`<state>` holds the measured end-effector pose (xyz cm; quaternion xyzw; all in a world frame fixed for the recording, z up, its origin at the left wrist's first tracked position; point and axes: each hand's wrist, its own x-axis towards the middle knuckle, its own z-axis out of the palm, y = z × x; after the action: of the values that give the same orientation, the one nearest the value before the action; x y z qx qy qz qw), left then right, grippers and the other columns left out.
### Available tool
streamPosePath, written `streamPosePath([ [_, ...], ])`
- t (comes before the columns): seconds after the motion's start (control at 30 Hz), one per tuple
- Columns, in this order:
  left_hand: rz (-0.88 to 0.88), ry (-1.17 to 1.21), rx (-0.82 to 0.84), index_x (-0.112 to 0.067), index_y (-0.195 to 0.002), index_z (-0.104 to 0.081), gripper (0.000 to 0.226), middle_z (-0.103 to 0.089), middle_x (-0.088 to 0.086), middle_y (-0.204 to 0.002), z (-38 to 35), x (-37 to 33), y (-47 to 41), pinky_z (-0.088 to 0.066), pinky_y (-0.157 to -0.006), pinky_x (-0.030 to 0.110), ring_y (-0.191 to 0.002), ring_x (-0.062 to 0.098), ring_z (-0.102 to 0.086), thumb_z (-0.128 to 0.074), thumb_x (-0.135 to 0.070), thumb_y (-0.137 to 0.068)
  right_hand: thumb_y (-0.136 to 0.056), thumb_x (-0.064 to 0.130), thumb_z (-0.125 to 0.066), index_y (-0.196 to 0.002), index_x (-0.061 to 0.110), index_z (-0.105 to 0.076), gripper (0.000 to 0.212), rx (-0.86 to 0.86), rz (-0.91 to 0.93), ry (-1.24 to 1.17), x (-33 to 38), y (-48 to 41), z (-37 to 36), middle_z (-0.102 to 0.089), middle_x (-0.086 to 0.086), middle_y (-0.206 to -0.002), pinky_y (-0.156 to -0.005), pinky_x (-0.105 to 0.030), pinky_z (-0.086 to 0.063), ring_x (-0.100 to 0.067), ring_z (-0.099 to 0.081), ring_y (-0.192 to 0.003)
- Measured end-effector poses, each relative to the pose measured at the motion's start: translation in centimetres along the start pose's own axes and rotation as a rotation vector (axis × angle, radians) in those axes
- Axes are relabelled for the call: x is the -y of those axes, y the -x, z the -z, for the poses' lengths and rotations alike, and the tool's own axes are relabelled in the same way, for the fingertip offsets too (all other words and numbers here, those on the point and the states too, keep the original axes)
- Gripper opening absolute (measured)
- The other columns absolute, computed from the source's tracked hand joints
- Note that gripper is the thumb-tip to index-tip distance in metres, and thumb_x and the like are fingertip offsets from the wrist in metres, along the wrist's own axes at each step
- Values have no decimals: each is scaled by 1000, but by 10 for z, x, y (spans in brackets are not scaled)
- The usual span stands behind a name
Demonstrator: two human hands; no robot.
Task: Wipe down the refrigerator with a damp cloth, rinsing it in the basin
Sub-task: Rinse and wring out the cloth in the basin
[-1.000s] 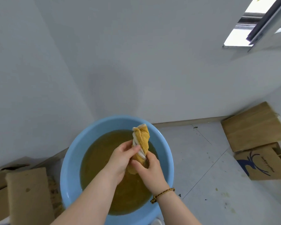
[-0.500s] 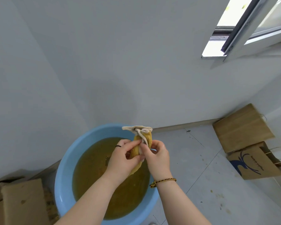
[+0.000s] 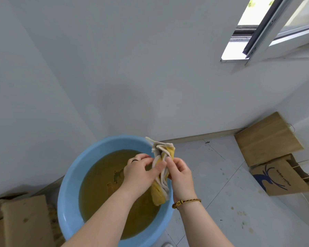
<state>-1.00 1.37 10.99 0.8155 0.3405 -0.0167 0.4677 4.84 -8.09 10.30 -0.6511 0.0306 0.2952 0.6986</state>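
Left hand (image 3: 141, 172) is gripping the cloth (image 3: 161, 172) from its left side, thumb pressed across the front of the roll, fingers curled around the upper part. I see a dark ring on one finger. Right hand (image 3: 180, 173) is clamped on the same cloth from the right, fingertips pinching it about a third of the way down. Braided bracelet (image 3: 185, 202) sits on that wrist.

Cloth is yellow with white edging, bunched into a twisted vertical roll. White folds fan out above both hands; the yellow lower end hangs below them. I read it as held over the right-hand part of the basin (image 3: 70, 193), clear of the water (image 3: 100, 184), lower end near the right rim. Can't tell whether it's dripping.

Basin is light blue, round, sitting on the floor (image 3: 221, 184) close against the white wall (image 3: 114, 68). Water inside is murky yellow-brown, with a dark speck near the middle.

Cardboard (image 3: 23, 223) lies just left of the basin. Plain brown paper bag (image 3: 268, 138) leans at the wall on the right; a second paper bag with blue logo (image 3: 282, 177) lies just in front of it, touching or nearly so. Open window (image 3: 268, 29) shows upper right. Refrigerator isn't in my view.
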Motion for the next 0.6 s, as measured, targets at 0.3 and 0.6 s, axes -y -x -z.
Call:
streamPosePath([
  [0.3,107,606,3,-18,-90,-68,11,-68,1,-88,3,-6,-7,-50,-81,28,-91,19,-62,-58,-20,-86,-94,17,-44,-80,10,-56,20,-15,-42,-99,2,-5,11,-57,-3,-75,-61,-22,-49,-13,-55,-68],
  [0.6,291,1091,151,-10,-85,-68,12,-70,5,-74,-6,-3,-13,-55,-59,27,-70,17,-66,-57,-14,-81,-97,18,-42,-72,13,-47,26,-296,36,135,2,-29,28,-44,-1,-68,-54,-20,-38,-12,-41,-62],
])
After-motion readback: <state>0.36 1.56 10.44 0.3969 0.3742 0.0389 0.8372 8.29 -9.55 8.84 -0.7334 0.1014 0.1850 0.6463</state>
